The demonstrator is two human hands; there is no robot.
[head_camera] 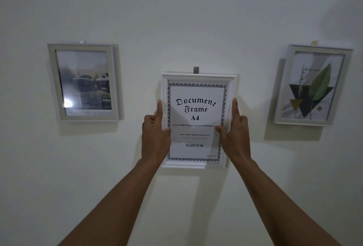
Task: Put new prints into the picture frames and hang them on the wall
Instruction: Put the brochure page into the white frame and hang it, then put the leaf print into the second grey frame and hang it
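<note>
white moulded A4 document frame (198, 77) vs wall (176, 19), ctr | L grip (155, 137) clamped on left edge | R grip (234, 137) clamped on right edge

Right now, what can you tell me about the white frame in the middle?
The white moulded rectangular frame stands upright against the pale wall, just under a grey hook. Inside sits a bordered sheet reading "Document Frame A4". The left hand and right hand hold its sides, thumbs on the front.

one head-worn view faces the wall (186, 14) straight on from close by.
</note>
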